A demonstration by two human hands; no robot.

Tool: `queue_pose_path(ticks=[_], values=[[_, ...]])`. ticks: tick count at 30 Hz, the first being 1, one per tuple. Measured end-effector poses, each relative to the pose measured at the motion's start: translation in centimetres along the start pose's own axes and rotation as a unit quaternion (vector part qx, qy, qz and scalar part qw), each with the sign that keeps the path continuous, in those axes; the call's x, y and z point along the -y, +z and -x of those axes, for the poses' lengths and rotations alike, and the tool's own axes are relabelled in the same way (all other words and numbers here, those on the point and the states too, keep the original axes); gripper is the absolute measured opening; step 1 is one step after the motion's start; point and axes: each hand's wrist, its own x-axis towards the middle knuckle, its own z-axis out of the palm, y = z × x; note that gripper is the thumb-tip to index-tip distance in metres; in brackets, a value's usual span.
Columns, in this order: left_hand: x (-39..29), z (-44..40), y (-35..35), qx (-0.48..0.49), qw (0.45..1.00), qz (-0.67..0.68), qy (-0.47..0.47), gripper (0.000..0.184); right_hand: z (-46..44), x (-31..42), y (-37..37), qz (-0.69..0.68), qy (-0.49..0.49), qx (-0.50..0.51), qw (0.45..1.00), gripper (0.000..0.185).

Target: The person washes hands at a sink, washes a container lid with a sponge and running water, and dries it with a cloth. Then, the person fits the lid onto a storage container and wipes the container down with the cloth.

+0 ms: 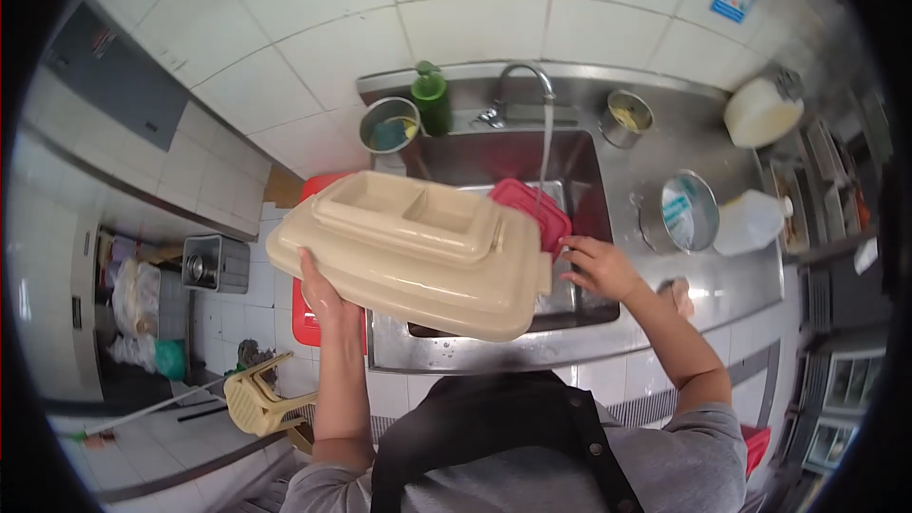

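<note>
A large beige plastic lid [418, 275] with a raised, divided top is held tilted over the sink's front left. My left hand [328, 302] grips its left edge, the thumb on top and the other fingers hidden beneath. Near the lid's right end, my right hand [603, 268] has its fingers spread and holds nothing; whether the fingertips touch the rim I cannot tell. Behind the lid, a pink-red plastic container [537, 209] sits in the steel sink [579, 157]. Water runs onto it from the curved faucet [527, 68].
Left of the faucet stand a green pump bottle [432, 100] and a metal pot [382, 123] with sponges. The right counter bears a small pot [627, 119], a larger pot [679, 212] and two plastic jugs. A red tub [306, 318] and a beige stool [256, 399] are at left.
</note>
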Motion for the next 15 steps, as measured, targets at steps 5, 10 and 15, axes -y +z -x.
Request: queue_pose_path(ticks=[5,10,15], values=[[0.7,2.4,-1.8,-0.036,0.988,-0.058,0.142,0.053,-6.6,-6.9,7.6,-0.111,0.088,-0.033,0.989,0.054],[0.1,5.9,-0.9,-0.092,0.956,-0.147,0.236,0.05,-21.6,-13.8,14.8,-0.516,0.401,-0.12,0.747,0.036],[1.0,8.1,-1.3,-0.166,0.916,-0.174,0.321,0.035,-30.3,-26.5,24.0,-0.75,0.467,-0.25,0.396,0.012]])
